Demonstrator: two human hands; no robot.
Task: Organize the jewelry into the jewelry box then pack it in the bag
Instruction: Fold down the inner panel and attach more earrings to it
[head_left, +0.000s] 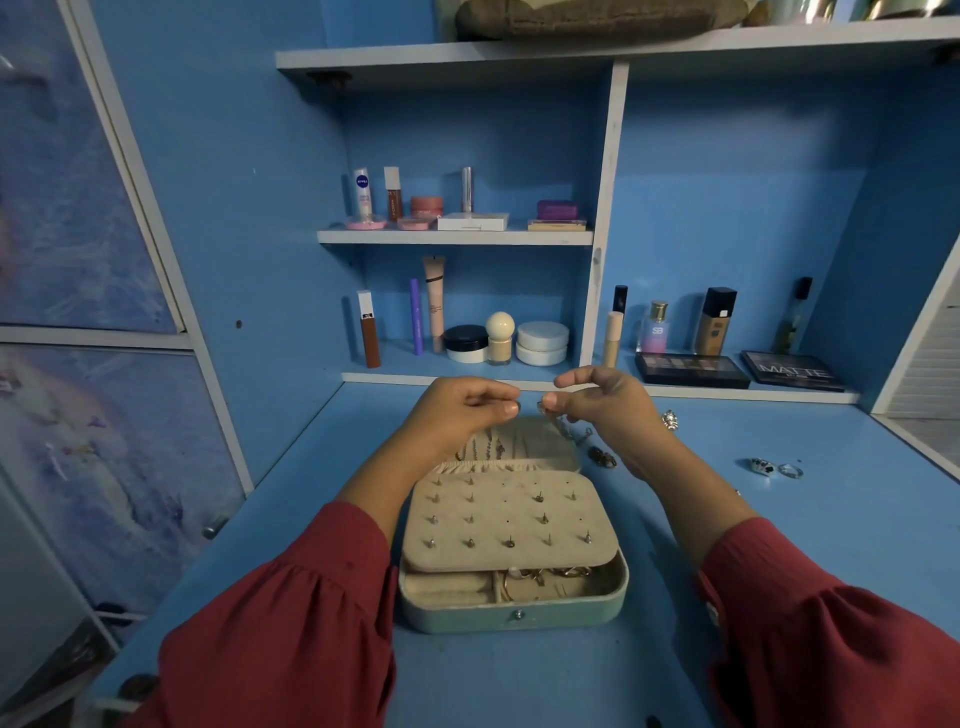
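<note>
- Desk (322, 525): I am looking down at a blue top set in a blue wall unit; shelves behind are carrying cosmetics, two palettes (691, 370) lying at right.
- Box (511, 613): a pale green case sitting open at centre, near edge toward me; a beige stud panel (511, 519) is lying over its tray, many earrings already pinned, rings showing in the compartment beneath. The raised lid behind is holding hanging chains.
- Left hand (462, 410): hovering above the lid, fingers curled, thumb and forefinger pinching together; what they are holding is too small to tell.
- Right hand (608, 402): facing it, fingertips pinching a silvery chain (571, 431) that is dangling toward the lid.
- Handling, as I am judging it: the chain is light, limp, prone to tangling; taking it by the clasp ends looks safest.
- Loose pieces: two rings (776, 468), a silver charm (670, 418) and a dark piece (602, 457) are waiting on the desk at right.
- Bag: not appearing in view.
</note>
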